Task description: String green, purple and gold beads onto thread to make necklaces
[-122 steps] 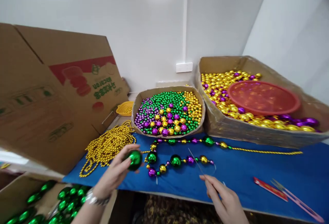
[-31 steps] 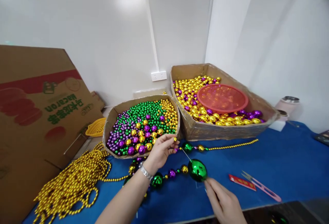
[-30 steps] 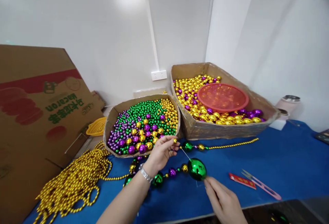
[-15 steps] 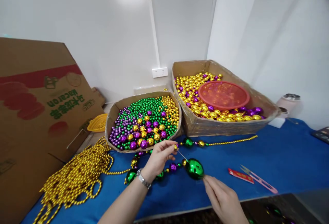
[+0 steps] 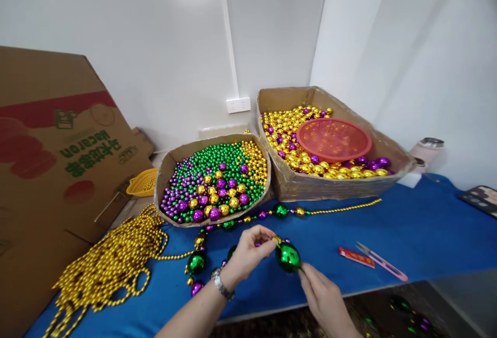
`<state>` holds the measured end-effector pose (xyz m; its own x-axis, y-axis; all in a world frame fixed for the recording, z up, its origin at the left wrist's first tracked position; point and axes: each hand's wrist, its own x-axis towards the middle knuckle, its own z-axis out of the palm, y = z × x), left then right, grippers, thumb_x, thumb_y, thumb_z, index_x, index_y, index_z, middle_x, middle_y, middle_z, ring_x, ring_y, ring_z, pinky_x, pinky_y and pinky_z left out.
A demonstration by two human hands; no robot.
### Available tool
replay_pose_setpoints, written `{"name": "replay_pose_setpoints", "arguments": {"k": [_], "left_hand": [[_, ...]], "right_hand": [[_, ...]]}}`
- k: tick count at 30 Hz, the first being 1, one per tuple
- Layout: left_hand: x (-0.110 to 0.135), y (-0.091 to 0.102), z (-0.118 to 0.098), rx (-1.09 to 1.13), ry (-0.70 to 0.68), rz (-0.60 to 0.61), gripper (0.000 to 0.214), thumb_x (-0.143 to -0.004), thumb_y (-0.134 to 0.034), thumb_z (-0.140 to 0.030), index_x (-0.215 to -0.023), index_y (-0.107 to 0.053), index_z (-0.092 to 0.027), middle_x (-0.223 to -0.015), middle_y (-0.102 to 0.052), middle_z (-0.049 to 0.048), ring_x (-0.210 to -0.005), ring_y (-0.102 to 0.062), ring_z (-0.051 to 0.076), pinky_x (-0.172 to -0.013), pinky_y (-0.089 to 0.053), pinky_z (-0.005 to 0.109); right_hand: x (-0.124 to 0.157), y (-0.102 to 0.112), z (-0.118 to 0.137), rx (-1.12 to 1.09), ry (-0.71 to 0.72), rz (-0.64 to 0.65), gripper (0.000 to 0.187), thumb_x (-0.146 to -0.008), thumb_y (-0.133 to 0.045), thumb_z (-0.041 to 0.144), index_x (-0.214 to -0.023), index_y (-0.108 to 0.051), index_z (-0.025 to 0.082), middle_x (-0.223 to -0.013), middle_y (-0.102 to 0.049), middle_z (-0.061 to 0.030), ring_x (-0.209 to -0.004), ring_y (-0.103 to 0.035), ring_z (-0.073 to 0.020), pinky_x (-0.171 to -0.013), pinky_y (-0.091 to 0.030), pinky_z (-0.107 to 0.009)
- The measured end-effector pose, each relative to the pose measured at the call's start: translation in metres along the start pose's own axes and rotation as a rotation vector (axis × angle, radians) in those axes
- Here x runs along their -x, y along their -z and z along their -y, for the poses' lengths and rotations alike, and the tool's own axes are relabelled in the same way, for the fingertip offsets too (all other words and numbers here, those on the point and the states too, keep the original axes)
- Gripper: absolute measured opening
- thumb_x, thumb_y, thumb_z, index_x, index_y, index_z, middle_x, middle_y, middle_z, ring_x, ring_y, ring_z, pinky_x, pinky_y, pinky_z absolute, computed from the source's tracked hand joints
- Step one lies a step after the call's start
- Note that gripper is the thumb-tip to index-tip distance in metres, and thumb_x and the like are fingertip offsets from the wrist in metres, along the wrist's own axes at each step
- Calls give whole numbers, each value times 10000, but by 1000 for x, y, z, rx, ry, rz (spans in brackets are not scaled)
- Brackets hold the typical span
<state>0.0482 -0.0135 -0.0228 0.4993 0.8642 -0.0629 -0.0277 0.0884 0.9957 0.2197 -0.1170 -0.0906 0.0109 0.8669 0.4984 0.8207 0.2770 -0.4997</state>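
Observation:
My left hand [image 5: 252,251], with a metal-band watch [image 5: 222,282] on its wrist, pinches a small gold bead [image 5: 276,239] at the upper left end of a large shiny green bead [image 5: 288,256]. At the green bead's lower right end, the fingertips of my right hand [image 5: 321,294] are closed on its tip. Whether they also grip the thread is hidden. A beaded string with green [image 5: 196,261], gold and purple beads lies around and behind my left hand, ending in a thin gold bead chain [image 5: 345,207] toward the right.
A cardboard box [image 5: 212,141] of small green, purple and gold beads stands behind my hands. Beside it, a larger box [image 5: 330,189] holds gold and purple beads and a red basin [image 5: 334,140]. Gold bead chains [image 5: 104,260] lie left; pink thread snips [image 5: 384,263] and a red packet [image 5: 356,257] lie right.
My left hand has come down and brought the small gold bead along the thread, from a gap away, up against the large green bead. The view has shifted slightly.

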Motion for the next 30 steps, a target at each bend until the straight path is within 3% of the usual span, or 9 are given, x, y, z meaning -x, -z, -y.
{"name": "replay_pose_setpoints", "arguments": {"k": [3, 6, 11, 14, 17, 20, 24, 27, 30], "left_hand": [[3, -6, 19, -65, 12, -35, 328, -767, -636, -459, -819, -674, -137, -720, -649, 47, -662, -566, 151, -584, -453, 245], [5, -7, 22, -232, -125, -91, 297, -807, -591, -438, -798, -694, -159, -776, -684, 63, -719, -596, 182, -651, -467, 282], [1, -12, -20, -413, -399, -69, 187, -850, -556, -318, -821, -701, -204, -911, -702, 80, -870, -622, 212, -791, -468, 323], [-5, -21, -49, -426, -487, -54, 169, -858, -547, -288, -842, -695, -207, -929, -701, 79, -898, -622, 213, -827, -461, 331], [-6, -30, -59, -371, -510, -65, 175, -862, -541, -289, -843, -687, -195, -915, -700, 73, -870, -624, 203, -797, -466, 312], [-5, -30, -52, -297, -421, -85, 218, -867, -531, -329, -846, -679, -169, -848, -694, 68, -752, -613, 179, -671, -465, 271], [-9, -5, -46, -373, -352, -100, 256, -877, -507, -365, -895, -663, -163, -827, -681, 60, -699, -593, 168, -607, -448, 254], [-27, 27, -52, -793, -415, -181, 232, -904, -458, -302, -974, -641, -179, -926, -664, 82, -863, -586, 208, -781, -452, 314], [-55, 55, -56, -1292, -287, -178, 210, -888, -455, -219, -1007, -623, -181, -1044, -621, 130, -1032, -524, 273, -883, -412, 392]], "right_hand": [[11, -12, -11, 9, -42, 43, 312, -965, -278, 277, -985, -574, 182, -693, -677, -51, -603, -669, -166, -529, -520, -229], [15, -5, -22, 45, -36, 64, 291, -945, -318, 268, -982, -600, 202, -846, -690, -69, -707, -688, -167, -599, -545, -240], [-11, 26, -16, 32, -62, 28, 269, -932, -376, 277, -1065, -599, 207, -985, -684, -74, -876, -677, -168, -733, -551, -253], [-32, 31, -1, -65, -31, 32, 283, -938, -388, 293, -1120, -580, 194, -1060, -673, -86, -983, -647, -174, -833, -525, -270], [-42, 25, 7, -150, -11, 27, 275, -945, -380, 320, -1042, -607, 198, -991, -694, -78, -894, -674, -174, -782, -539, -259], [-40, 16, 4, -237, -48, 54, 272, -947, -378, 360, -910, -606, 216, -783, -701, -39, -665, -679, -157, -622, -543, -224], [-34, 11, -4, -344, -104, 107, 287, -940, -385, 401, -917, -602, 215, -709, -686, -25, -544, -645, -140, -536, -521, -198], [-34, 14, -6, -353, -190, 84, 309, -918, -419, 433, -942, -626, 205, -733, -703, -38, -575, -661, -150, -535, -522, -190], [-36, 16, -4, -365, -277, 77, 343, -905, -424, 462, -948, -639, 198, -700, -703, -30, -549, -658, -148, -521, -519, -183]]}}
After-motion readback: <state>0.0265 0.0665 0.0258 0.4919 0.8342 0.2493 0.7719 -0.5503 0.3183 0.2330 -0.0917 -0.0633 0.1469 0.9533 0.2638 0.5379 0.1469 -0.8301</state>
